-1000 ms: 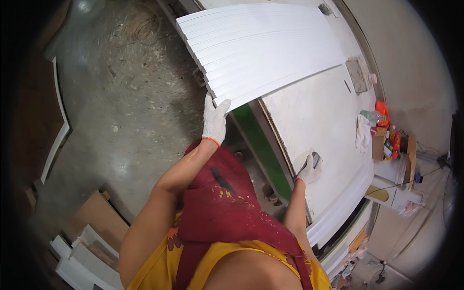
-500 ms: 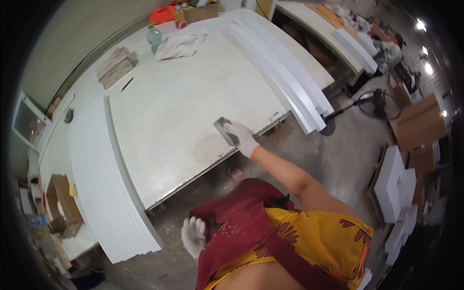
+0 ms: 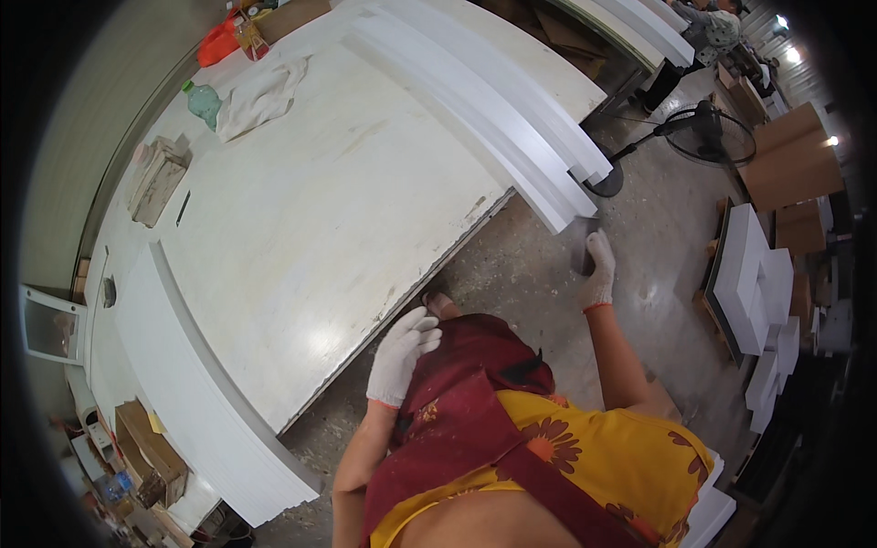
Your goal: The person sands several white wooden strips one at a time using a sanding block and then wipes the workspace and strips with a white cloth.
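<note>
Spread over the broad white desk (image 3: 347, 183), scuffed on top and chipped along the near edge: long white strips (image 3: 196, 365) packed side by side at the left and long white lengths (image 3: 484, 100) at the right, all jutting past that edge. Set toward the far left: a grimy block (image 3: 157, 187) beside a thin dark stick (image 3: 183, 208), then a green bottle (image 3: 203, 104) next to a crumpled white cloth (image 3: 260, 99). Gathered farther still: an orange bag (image 3: 217, 44), an amber bottle (image 3: 248, 38) and a cardboard box (image 3: 294, 15).
</note>
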